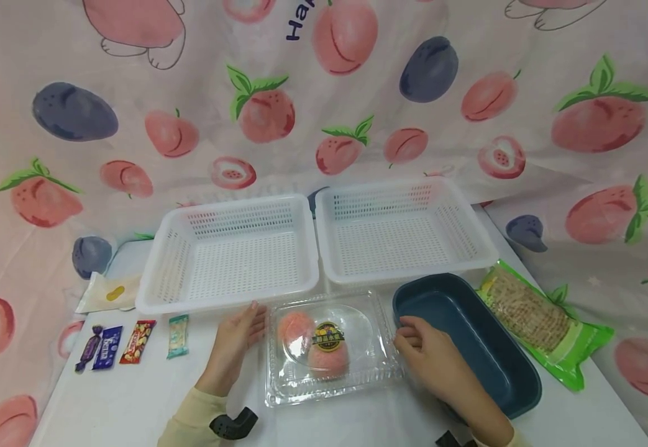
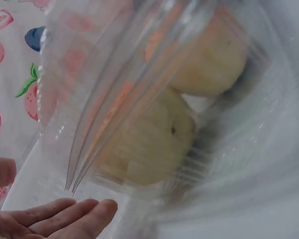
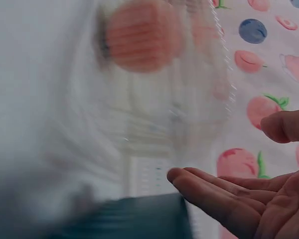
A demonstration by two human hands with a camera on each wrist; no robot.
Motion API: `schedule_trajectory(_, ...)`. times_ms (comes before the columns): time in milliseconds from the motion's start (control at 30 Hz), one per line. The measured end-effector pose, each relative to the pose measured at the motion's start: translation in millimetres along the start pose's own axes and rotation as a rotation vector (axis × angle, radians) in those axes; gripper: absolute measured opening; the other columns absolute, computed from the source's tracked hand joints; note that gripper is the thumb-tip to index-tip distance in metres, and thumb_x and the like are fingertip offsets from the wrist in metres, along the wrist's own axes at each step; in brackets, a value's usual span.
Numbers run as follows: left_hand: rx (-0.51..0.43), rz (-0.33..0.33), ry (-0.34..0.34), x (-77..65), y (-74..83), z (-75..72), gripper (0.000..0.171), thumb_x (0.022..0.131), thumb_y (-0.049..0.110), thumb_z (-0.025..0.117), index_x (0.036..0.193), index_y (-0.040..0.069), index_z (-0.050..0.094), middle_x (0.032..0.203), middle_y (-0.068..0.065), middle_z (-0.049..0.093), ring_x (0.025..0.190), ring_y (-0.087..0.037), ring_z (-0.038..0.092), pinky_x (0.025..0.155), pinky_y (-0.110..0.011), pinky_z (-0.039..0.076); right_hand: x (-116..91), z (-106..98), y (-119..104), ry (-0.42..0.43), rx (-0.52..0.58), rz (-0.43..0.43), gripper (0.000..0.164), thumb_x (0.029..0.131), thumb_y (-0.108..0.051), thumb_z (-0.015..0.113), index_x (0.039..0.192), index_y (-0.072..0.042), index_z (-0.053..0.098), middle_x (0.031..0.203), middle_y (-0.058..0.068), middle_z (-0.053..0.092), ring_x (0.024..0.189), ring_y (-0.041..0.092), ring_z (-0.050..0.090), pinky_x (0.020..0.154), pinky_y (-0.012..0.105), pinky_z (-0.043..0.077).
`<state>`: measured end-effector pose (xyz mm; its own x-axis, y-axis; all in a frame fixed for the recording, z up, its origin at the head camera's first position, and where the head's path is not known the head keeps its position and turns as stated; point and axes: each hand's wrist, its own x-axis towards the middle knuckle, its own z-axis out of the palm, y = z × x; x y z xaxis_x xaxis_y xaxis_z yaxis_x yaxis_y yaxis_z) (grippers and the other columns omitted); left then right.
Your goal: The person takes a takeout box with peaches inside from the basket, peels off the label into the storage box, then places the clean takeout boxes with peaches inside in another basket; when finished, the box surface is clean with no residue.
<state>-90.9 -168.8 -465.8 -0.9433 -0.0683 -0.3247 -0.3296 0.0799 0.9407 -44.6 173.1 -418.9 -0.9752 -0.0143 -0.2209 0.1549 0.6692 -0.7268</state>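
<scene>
A clear plastic clamshell box (image 1: 363, 360) with a round label on its lid stands on the table between the hands. Two round pinkish fruits, peach-like, lie inside; in the left wrist view their sides look pale yellow, one fruit (image 2: 149, 144) nearest. My left hand (image 1: 233, 344) is at the box's left side, fingers extended and thumb up, apart from it in the left wrist view. My right hand (image 1: 432, 357) is at the box's right side, over the edge of a dark blue basin (image 1: 480, 329). Its fingers look straight in the right wrist view, with nothing in them.
Two white perforated baskets (image 1: 234, 298) stand behind the box. Several small wrapped snacks (image 1: 136, 341) lie on the left, with a pale packet (image 1: 112, 292) behind them. A green bag (image 1: 542, 316) of tan contents lies beyond the basin, and a fruit-printed cloth (image 1: 324, 112) hangs behind.
</scene>
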Motion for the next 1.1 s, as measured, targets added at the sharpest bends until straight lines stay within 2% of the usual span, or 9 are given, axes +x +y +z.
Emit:
schedule_trajectory(100,0.009,0.012,-0.022,-6.0,-3.7,3.3,0.06,0.113,0.036,0.046,0.147,-0.014,0.047,0.152,-0.033,0.05,0.143,-0.044,0.05,0.115,-0.043,0.048,4,-11,-8,0.03,-0.03,-0.058,0.05,0.104,-0.025,0.064,0.143,0.004,0.056,0.126,0.014,0.073,0.116,0.03,0.071,0.097,0.047,0.061)
schedule_trajectory(267,-0.024,0.015,-0.061,-12.9,-10.0,10.0,0.055,0.112,0.029,0.048,0.148,-0.014,0.045,0.156,-0.031,0.046,0.147,-0.046,0.043,0.123,-0.054,0.038,12,-29,-27,0.073,-0.076,-0.175,0.047,0.103,-0.023,0.066,0.141,0.003,0.059,0.127,0.015,0.073,0.115,0.032,0.072,0.098,0.049,0.061)
schedule_trajectory(467,-0.068,-0.001,-0.106,-16.3,-16.1,15.5,0.055,0.11,0.02,0.05,0.15,-0.017,0.039,0.163,-0.033,0.033,0.155,-0.048,0.026,0.127,-0.06,0.025,24,-36,-58,0.09,-0.171,-0.295,0.043,0.1,-0.022,0.07,0.135,0.0,0.065,0.127,0.015,0.074,0.114,0.033,0.072,0.097,0.052,0.06)
schedule_trajectory(633,-0.077,-0.01,-0.13,-18.7,-18.3,16.3,0.062,0.11,0.023,0.052,0.153,-0.018,0.033,0.163,-0.036,0.03,0.155,-0.05,0.023,0.127,-0.06,0.023,35,-24,-78,0.072,-0.31,-0.402,0.038,0.096,-0.02,0.074,0.128,0.0,0.07,0.119,0.013,0.076,0.108,0.031,0.073,0.094,0.051,0.06)
schedule_trajectory(800,-0.076,-0.003,-0.139,-21.0,-19.2,17.5,0.066,0.11,0.026,0.053,0.152,-0.019,0.032,0.162,-0.036,0.031,0.154,-0.051,0.024,0.127,-0.061,0.023,49,-5,-91,-0.025,-0.434,-0.454,0.036,0.095,-0.02,0.075,0.126,-0.001,0.071,0.116,0.012,0.076,0.107,0.028,0.072,0.094,0.047,0.061)
schedule_trajectory(1100,-0.063,0.011,-0.124,-21.7,-18.1,21.1,0.067,0.11,0.029,0.055,0.151,-0.019,0.034,0.162,-0.035,0.032,0.155,-0.05,0.024,0.126,-0.061,0.024,60,25,-98,-0.172,-0.561,-0.524,0.029,0.09,-0.015,0.08,0.113,0.001,0.072,0.106,0.012,0.076,0.098,0.03,0.073,0.085,0.045,0.062)
